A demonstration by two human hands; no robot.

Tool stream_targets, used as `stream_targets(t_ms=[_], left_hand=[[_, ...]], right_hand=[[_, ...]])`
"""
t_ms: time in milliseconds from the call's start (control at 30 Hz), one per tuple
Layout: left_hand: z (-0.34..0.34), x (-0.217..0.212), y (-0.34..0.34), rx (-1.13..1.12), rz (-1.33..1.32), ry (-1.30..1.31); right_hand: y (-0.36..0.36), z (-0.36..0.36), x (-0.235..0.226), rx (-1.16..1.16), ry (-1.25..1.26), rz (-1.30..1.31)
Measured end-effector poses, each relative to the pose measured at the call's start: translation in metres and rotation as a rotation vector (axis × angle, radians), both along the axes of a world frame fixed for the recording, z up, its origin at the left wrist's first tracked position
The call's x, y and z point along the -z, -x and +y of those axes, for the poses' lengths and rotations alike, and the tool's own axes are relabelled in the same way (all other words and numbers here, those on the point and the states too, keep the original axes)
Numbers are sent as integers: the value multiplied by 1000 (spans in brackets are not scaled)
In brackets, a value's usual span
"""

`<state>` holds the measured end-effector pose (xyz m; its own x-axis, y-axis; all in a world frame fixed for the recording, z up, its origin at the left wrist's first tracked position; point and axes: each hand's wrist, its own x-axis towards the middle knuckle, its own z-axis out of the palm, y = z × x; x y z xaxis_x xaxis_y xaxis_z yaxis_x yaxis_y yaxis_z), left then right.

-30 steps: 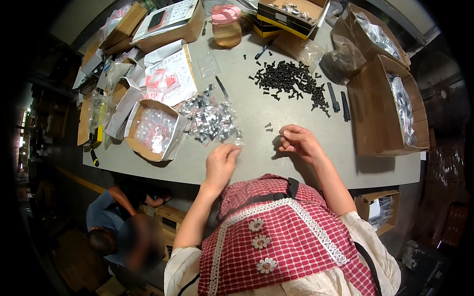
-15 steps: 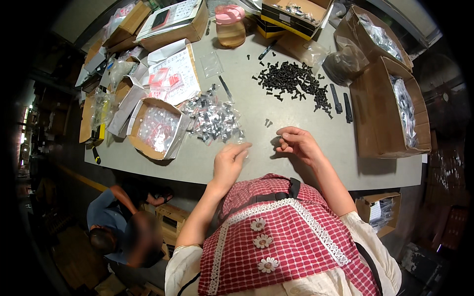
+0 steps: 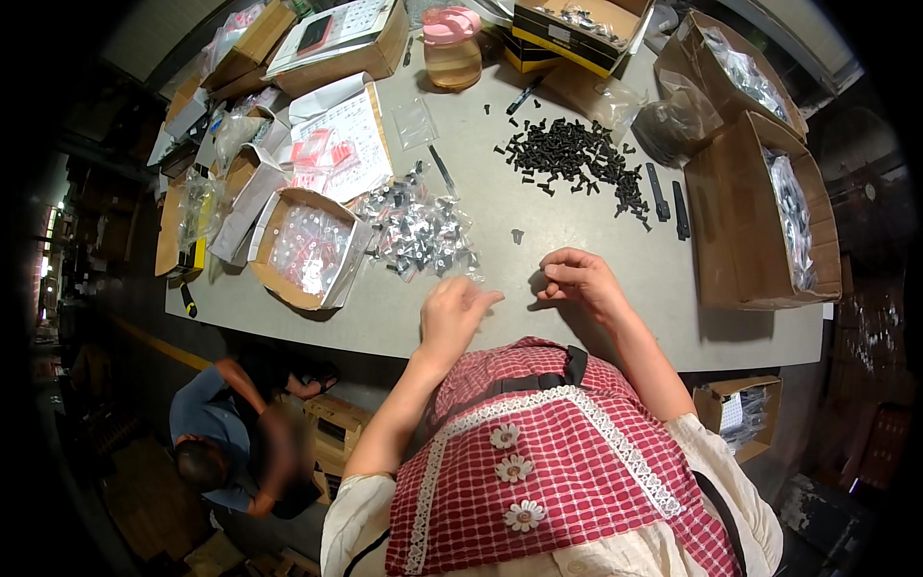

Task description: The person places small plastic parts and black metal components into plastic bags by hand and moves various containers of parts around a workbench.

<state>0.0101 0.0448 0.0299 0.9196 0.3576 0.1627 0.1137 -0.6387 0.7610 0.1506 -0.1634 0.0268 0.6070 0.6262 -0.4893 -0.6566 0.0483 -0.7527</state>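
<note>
My left hand [image 3: 454, 313] is at the near edge of a pile of small clear bags with black and silver parts [image 3: 423, 231]. Its thumb is stretched to the right, apart from the fingers, which are partly hidden behind the back of the hand; I see nothing held in it. Opposite, my right hand [image 3: 585, 281] is closed in a pinch just above the table, a tiny dark spot showing at its fingertips, too small to name. Small grey screws [image 3: 517, 236] lie beyond the gap between both hands. Farther off spreads a heap of black screws [image 3: 567, 154].
At left stands an open carton of small clear bags [image 3: 312, 252]. Large cartons [image 3: 716, 221] line the right side. Two black strips [image 3: 657, 192] lie beside the screws. A pink-lidded jar [image 3: 452, 53] stands at the back. Below left sits another person [image 3: 226, 433].
Fewer loose grey screws lie on the table beyond my hands. My left hand has turned slightly, its thumb now reaching farther right. My right hand stays pinched in nearly the same place.
</note>
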Motion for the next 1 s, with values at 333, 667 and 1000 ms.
stream_targets(t_ms=[333,667,1000], left_hand=[[-11,13,-6,89,-89,0],[-18,25,-10,175,-165,24],[-21,21,-8,178,-31,323]], right_hand=[[11,9,-9,-111,84,-202],[15,16,-23,-288,28,-279],[18,24,-37,-349,295,-764]])
